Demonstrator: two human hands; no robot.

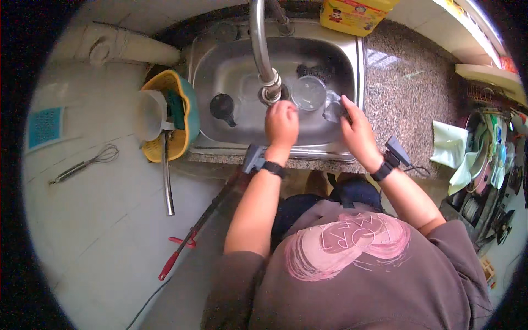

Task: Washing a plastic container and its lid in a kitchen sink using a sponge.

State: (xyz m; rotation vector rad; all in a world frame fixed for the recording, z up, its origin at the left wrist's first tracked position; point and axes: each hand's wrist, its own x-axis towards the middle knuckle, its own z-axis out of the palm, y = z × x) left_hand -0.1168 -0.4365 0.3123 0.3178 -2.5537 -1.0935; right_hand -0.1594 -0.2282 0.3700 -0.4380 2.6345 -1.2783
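Over a stainless steel sink, my left hand is curled just below the end of the metal faucet. Its fingertips are hidden, so I cannot tell whether it holds anything. Beside it in the basin stands a round clear container. My right hand has its fingers at a crumpled-looking clear piece, which seems to be plastic, at the container's right side. A dark round strainer or scoop with a short handle lies at the basin's left. A dark scrubber-like thing is behind the container.
Left of the sink hang green and yellow baskets with a white ladle-like vessel. A whisk hangs on the wall. A yellow box stands behind the sink. Granite counter extends right, towards cloths and hanging utensils.
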